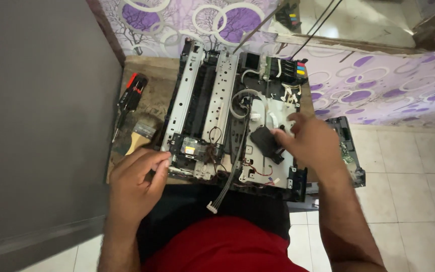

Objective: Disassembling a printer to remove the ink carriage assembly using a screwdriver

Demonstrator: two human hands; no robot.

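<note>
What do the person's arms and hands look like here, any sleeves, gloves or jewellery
Both arms are bare down to the hands, with no sleeves in view. The left hand and right hand wear no gloves; no rings, watch or bands show. Dark hair covers both forearms.

Bare forearms, no sleeves visible, no rings or watch on left hand or right hand. Red garment at waist.

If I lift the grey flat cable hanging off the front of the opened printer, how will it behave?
Probably floppy: the grey flat cable already curves and droops over the opened printer edge. Likely light, being thin. Its white connector dangles free, so it may swing.
</note>
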